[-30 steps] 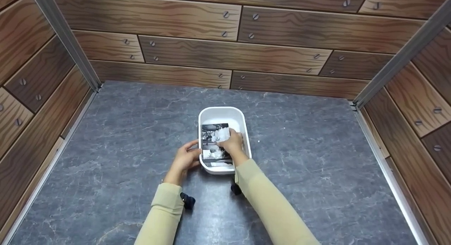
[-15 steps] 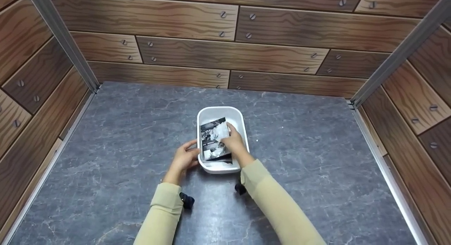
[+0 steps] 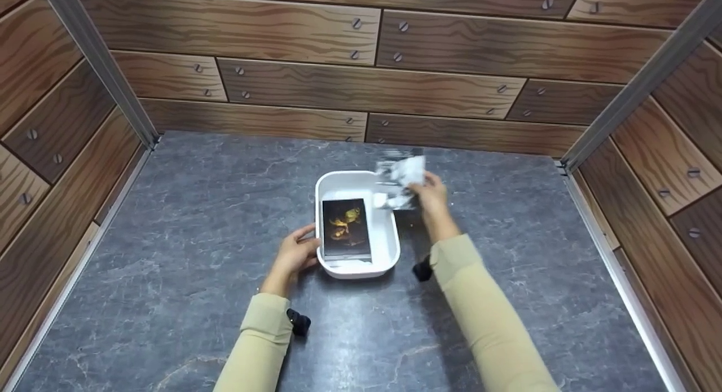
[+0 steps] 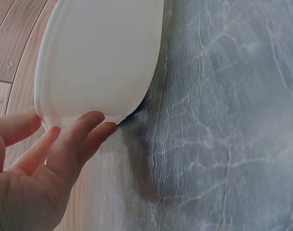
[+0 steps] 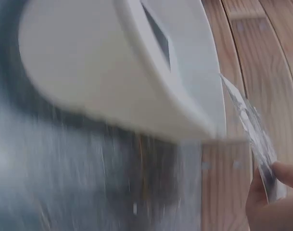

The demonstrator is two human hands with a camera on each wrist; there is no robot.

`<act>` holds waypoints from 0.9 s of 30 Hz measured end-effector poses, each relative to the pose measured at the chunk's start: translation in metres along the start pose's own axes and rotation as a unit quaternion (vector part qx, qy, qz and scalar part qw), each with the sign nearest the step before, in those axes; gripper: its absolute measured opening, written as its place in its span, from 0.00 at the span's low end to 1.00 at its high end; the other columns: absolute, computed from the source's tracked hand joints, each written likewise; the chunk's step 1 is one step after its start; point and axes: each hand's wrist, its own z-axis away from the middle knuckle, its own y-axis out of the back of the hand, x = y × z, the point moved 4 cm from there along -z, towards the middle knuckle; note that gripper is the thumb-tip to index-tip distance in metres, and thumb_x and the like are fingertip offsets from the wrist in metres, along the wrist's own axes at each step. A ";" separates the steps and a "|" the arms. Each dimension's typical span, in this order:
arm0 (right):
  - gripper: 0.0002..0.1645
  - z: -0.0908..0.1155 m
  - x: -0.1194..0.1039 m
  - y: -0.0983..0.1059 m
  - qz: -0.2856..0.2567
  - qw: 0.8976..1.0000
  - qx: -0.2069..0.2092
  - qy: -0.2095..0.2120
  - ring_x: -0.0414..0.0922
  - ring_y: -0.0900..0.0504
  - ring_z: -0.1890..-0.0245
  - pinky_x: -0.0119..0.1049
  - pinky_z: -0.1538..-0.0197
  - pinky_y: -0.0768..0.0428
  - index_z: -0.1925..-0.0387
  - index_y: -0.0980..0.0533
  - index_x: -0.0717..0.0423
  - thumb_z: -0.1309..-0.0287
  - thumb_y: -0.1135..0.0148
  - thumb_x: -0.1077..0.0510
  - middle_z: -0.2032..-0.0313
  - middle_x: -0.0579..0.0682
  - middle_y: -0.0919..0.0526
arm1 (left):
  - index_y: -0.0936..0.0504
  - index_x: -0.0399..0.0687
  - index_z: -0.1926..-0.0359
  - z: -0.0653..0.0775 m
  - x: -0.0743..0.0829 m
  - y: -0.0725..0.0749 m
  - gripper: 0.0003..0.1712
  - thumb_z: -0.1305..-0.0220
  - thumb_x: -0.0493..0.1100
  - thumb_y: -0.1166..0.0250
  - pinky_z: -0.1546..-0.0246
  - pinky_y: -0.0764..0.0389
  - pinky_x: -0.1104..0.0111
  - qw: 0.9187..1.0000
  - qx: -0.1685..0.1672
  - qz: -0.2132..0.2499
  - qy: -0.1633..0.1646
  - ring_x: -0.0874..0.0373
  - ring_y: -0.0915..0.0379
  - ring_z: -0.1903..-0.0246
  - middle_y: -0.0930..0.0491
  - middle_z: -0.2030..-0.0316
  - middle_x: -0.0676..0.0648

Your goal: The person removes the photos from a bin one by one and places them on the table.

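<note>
My right hand (image 3: 434, 203) pinches a black-and-white picture card (image 3: 399, 177) between thumb and fingers, lifted over the right rim of a white plastic tub (image 3: 344, 272). The card is blurred in the head view; the right wrist view shows it nearly edge-on, as a thin glossy sheet (image 5: 252, 130). Inside the tub, towards its left side, lies a dark picture card (image 3: 344, 239) with a yellow and orange print. Against the tub's left outer wall rests my left hand (image 3: 296, 251). Its extended fingertips (image 4: 95, 116) touch that wall in the left wrist view.
A grey marbled surface (image 3: 225, 194) extends around the tub. Wood-patterned panels (image 3: 293, 79) enclose the back and sides, with metal profiles (image 3: 101, 65) at the corners. A black wrist camera (image 3: 299, 322) sits on each sleeve.
The black-and-white card has come up out of the tub with my right hand, moving right and away from me. That uncovers the dark card below. My left hand stays at the tub's side.
</note>
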 end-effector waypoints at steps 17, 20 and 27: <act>0.33 0.009 -0.009 0.099 0.081 0.987 0.071 -0.119 0.40 0.22 0.56 0.28 0.51 0.22 0.41 0.25 0.61 0.52 0.27 0.65 0.49 0.53 0.17 | 0.32 0.39 0.33 -0.001 0.001 -0.002 0.28 0.34 0.32 0.42 0.70 0.16 0.70 1.000 -0.001 -0.008 -0.011 0.55 0.20 0.63 0.26 0.42 0.30; 0.33 0.019 -0.017 0.090 0.135 0.979 0.083 -0.127 0.41 0.23 0.55 0.31 0.48 0.23 0.39 0.28 0.63 0.47 0.30 0.63 0.47 0.55 0.20 | 0.31 0.38 0.34 -0.001 0.001 -0.002 0.27 0.35 0.32 0.42 0.72 0.17 0.71 1.000 0.003 -0.012 -0.014 0.57 0.20 0.66 0.25 0.43 0.29; 0.23 -0.027 0.034 0.100 0.072 0.993 0.005 -0.095 0.41 0.19 0.61 0.29 0.55 0.20 0.51 0.20 0.60 0.52 0.26 0.60 0.59 0.52 0.15 | 0.31 0.40 0.34 -0.001 0.001 0.000 0.28 0.35 0.33 0.42 0.71 0.17 0.71 1.000 0.005 -0.006 -0.009 0.54 0.19 0.62 0.26 0.42 0.30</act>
